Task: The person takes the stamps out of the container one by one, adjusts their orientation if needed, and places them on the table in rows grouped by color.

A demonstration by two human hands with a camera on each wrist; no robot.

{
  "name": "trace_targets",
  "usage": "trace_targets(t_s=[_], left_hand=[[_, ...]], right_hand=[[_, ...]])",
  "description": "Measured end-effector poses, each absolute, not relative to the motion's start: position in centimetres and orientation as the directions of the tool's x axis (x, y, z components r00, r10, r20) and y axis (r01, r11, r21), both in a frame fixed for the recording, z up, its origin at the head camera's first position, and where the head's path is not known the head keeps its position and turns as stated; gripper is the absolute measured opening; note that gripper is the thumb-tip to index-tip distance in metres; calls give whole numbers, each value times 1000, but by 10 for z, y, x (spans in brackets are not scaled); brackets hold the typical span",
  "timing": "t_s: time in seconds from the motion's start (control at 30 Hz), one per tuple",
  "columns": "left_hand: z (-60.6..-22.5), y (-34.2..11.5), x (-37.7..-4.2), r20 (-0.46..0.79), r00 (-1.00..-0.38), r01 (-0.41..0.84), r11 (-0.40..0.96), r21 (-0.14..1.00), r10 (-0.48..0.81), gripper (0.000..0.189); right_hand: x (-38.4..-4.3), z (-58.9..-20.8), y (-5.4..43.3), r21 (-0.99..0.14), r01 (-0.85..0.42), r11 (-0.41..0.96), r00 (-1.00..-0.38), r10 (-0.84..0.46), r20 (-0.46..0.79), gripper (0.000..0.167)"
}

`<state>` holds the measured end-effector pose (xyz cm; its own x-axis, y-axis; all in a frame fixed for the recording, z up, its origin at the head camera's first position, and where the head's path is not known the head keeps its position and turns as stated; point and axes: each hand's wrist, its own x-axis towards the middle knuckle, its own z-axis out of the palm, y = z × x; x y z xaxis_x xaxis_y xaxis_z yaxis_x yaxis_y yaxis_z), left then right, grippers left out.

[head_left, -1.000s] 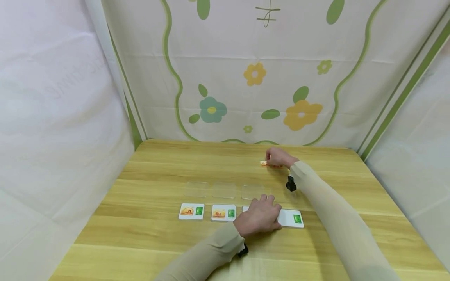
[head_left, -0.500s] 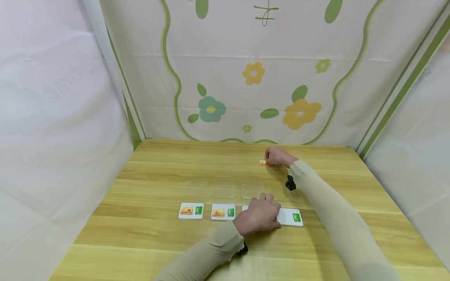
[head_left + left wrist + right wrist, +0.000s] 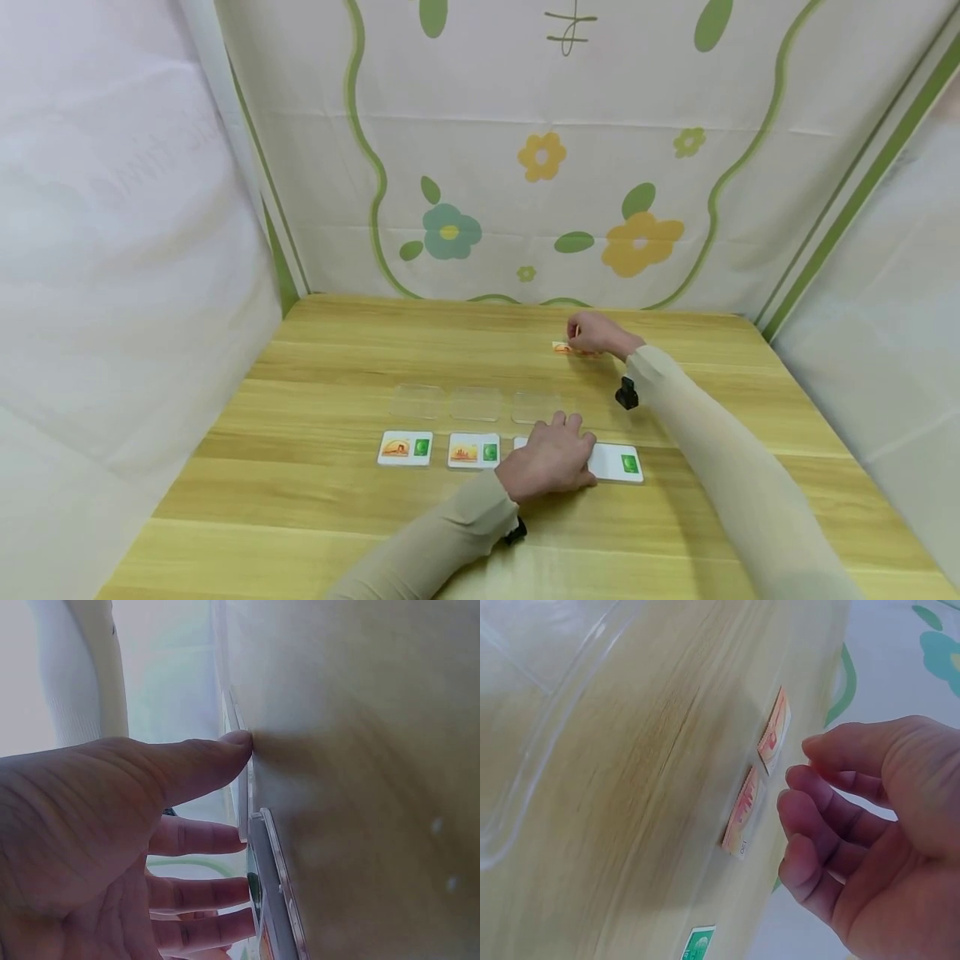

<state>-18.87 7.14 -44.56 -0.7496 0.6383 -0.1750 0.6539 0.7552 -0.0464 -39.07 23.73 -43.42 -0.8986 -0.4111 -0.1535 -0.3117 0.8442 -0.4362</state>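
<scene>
My left hand (image 3: pixel 549 460) rests over the right part of a row of white cards, fingers extended. In the left wrist view its thumb touches the edge of one card (image 3: pixel 241 796), and its fingertips lie on the neighbouring card (image 3: pixel 271 892). At the right end, a white card (image 3: pixel 617 463) bears only a green stamp. My right hand (image 3: pixel 596 333) hovers near the back of the table, fingers loosely bent, nothing visible between them. Beside it lie two orange stamps, one stamp (image 3: pixel 775 731) above another stamp (image 3: pixel 742 814) in the right wrist view. A green stamp (image 3: pixel 697 943) lies lower.
Left of my left hand lie two cards, a left card (image 3: pixel 405 448) and a second card (image 3: pixel 474 451), each with orange and green stamps. Clear plastic covers (image 3: pixel 417 402) stand in a row behind them on the wooden table (image 3: pixel 300 492). A flowered cloth (image 3: pixel 487 167) hangs behind.
My right hand has shifted very slightly right, staying beside the orange stamps. The left hand keeps its place over the cards.
</scene>
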Motion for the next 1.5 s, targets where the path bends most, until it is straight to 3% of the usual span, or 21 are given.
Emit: trace_targets(t_s=[0.8,1.5], left_hand=[[-448,73,-189,-177,-745,657,753,-33,643,41],[-447,72,-189,-169,-754,647,762,-25,635,43]], right_hand=[[-353,-423,256,-577,-300,760,-905,-417,-79,10],[-311,-424,262,-603,-343,720,-897,-441,-16,9]])
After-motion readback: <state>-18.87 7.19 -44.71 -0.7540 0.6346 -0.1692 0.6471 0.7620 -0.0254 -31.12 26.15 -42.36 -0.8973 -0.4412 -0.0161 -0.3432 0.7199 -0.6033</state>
